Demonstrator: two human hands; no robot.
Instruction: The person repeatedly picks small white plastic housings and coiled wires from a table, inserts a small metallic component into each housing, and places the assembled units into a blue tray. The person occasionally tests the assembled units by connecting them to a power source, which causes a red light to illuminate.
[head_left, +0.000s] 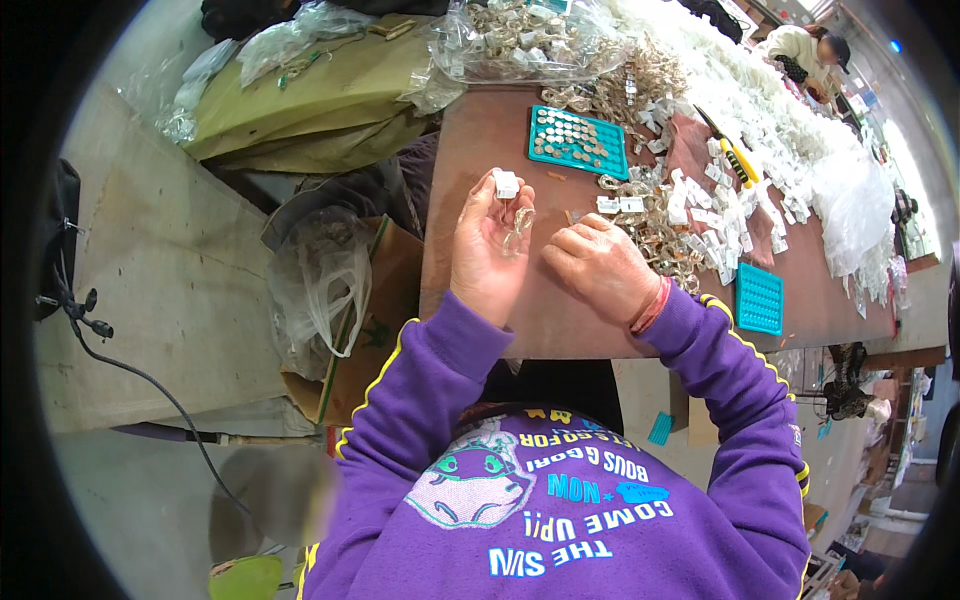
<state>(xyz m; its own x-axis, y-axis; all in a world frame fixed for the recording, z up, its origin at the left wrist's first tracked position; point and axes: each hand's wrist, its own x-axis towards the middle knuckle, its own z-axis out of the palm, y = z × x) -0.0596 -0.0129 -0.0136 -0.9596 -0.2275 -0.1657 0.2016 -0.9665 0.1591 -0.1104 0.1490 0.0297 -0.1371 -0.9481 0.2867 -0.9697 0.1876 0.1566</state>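
Observation:
Palm up over the table's near left part, my left hand point(487, 245) holds a small white tag point(506, 184) between thumb and fingers. A thin gold-coloured chain point(516, 232) hangs from the tag across the palm. Close to its right, my right hand point(604, 264) is closed with fingers bent downward; what it grips, if anything, is hidden. Just beyond the right hand lie two white tags point(620, 205) and a heap of gold-coloured chains point(665, 235) with more tags. A teal tray point(577, 143) of small round pieces sits farther off.
Yellow-handled pliers point(737, 158) rest on a reddish cloth point(690, 150) among many white tags. Another teal tray point(759, 300) is at the table's right. Clear bags point(530, 45) stand at the back. A cardboard box point(375, 330) is left of the table, and a person point(805, 55) is far right.

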